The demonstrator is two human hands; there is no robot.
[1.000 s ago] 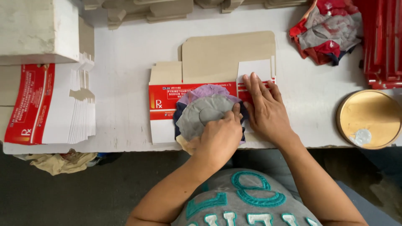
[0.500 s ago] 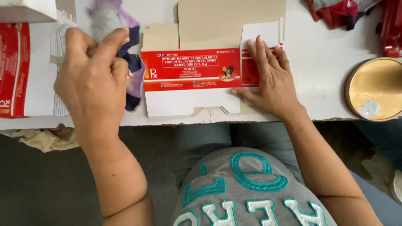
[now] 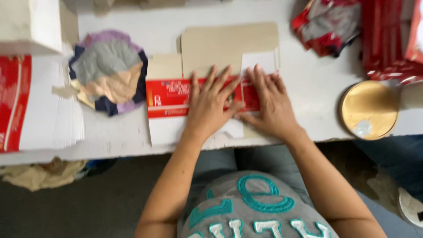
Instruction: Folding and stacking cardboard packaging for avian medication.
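Palms of left hand (image 3: pixel 209 105) and right hand (image 3: pixel 269 103) press, fingers spread, nothing clasped, on the flat red-and-white carton blank (image 3: pixel 169 94), whose long axis runs left-right mid-frame.

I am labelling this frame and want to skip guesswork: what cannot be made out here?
Head view only:
- Middle of the flat carton: covered by the left hand and right hand.
- Its printing: motion-blurred.
- Stack of cartons: cut off by the left edge.
- Red bundle: cut off at the right edge.
- Speck on the gold lid: too small.
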